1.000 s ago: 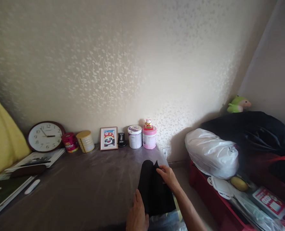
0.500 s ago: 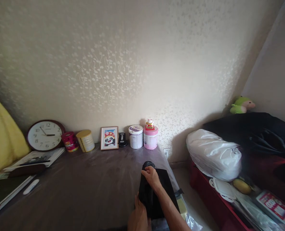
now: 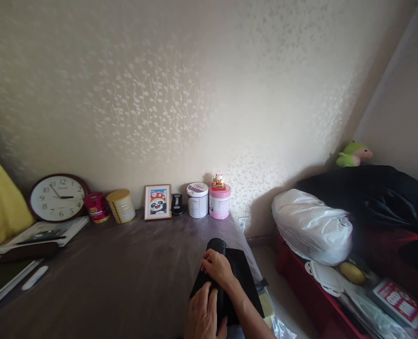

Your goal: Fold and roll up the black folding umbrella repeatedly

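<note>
Near the table's front right part lies a long, rounded black bundle [image 3: 216,246] on a flat black sheet or pouch [image 3: 242,268]; its exact kind I cannot tell. My right hand [image 3: 217,268] is closed over the upper part of the bundle, fingers curled across its top. Closer to me, my left hand [image 3: 203,310] presses onto the lower part, its fingers along the left side and the thumb toward the right. Both hands hide much of the bundle's middle.
Along the wall stand a clock [image 3: 59,197], a pink-red can [image 3: 97,207], a yellow-lidded can [image 3: 121,207], a framed panda picture [image 3: 158,202] and two tubs, one topped by a cat figurine [image 3: 218,181]. A red container [image 3: 297,270] with a white bag [image 3: 311,226] is at right.
My left hand has moved up from the sheet's left edge onto the bundle. The bundle now shows as a raised roll, and the sheet's left side has spread leftward. My right hand has shifted slightly left.
</note>
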Motion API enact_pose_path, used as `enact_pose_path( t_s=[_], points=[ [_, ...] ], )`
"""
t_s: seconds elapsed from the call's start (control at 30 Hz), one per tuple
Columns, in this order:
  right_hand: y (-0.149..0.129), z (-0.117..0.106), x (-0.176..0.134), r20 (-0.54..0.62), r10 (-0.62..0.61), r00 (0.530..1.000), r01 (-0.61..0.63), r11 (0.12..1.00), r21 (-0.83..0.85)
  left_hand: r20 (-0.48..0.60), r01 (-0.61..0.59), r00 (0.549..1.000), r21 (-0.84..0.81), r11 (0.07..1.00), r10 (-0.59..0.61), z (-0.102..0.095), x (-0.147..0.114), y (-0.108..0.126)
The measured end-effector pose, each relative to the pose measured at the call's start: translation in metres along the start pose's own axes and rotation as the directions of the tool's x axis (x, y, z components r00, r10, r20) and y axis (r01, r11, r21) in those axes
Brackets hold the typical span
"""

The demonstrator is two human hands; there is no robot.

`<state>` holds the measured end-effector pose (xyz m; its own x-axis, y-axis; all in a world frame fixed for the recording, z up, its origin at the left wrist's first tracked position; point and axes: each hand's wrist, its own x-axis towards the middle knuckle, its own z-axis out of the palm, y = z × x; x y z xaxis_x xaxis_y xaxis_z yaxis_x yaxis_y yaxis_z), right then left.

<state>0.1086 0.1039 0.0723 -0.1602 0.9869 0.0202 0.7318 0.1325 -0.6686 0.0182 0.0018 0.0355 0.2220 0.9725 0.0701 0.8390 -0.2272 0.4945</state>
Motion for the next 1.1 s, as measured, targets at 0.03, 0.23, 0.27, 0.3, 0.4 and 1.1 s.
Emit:
enact_pose_path(
  t_s=[0.03, 0.23, 0.27, 0.3, 0.4, 1.1],
  points=[
    [-0.001, 0.0, -0.001, -0.003, -0.008, 1.0, 0.008, 1.0, -0.026, 0.004, -0.001, 1.0, -0.01, 1.0, 0.001, 0.004, 0.003, 0.001],
    [0.003, -0.005, -0.017, -0.004, -0.169, 0.986, 0.168, 0.984, -0.062, 0.016, 0.119, 0.993, -0.047, 0.992, -0.118, 0.033, 0.007, -0.007],
    [0.006, -0.005, -0.021, -0.033, -0.222, 0.974, 0.22, 0.973, -0.065, 0.011, 0.121, 0.993, -0.049, 0.991, -0.12, 0.036, 0.007, -0.008],
    [0.01, -0.005, -0.023, -0.069, -0.275, 0.959, 0.27, 0.96, -0.074, 0.013, 0.117, 0.993, -0.051, 0.992, -0.117, 0.039, 0.007, -0.009],
    [0.022, -0.001, -0.026, -0.132, -0.387, 0.913, 0.372, 0.92, -0.123, 0.021, 0.13, 0.991, -0.059, 0.99, -0.129, 0.044, 0.007, -0.009],
    [0.058, 0.015, 0.047, -0.402, -0.186, 0.896, 0.112, 0.973, -0.2, 0.183, 0.232, 0.96, -0.101, 0.968, -0.211, 0.036, 0.007, -0.014]
  ],
)
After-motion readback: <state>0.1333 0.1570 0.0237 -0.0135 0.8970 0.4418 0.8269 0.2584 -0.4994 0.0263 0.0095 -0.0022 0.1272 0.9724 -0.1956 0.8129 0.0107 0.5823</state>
